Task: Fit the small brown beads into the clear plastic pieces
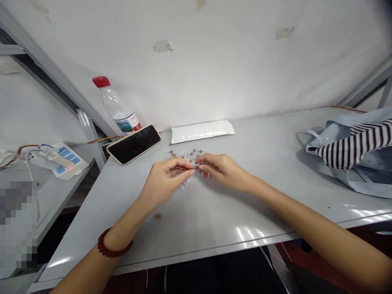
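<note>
My left hand is closed in a pinch, thumb against index finger, over the middle of the table. Facing it, my right hand pinches too, its fingertips almost touching those of the left. Between them shows a tiny corked vial, clear with a brown end and mostly covered by the fingers. Around and behind the fingertips lies a loose pile of small clear vials with brown cork stoppers. A single brown cork sits apart, nearer the front edge. A dark red bead bracelet circles my left wrist.
Behind the pile lies a white padded packet. A phone leans against a red-capped water bottle at the back left. Farther left is a power strip with cables. A striped fabric bag occupies the table's right side.
</note>
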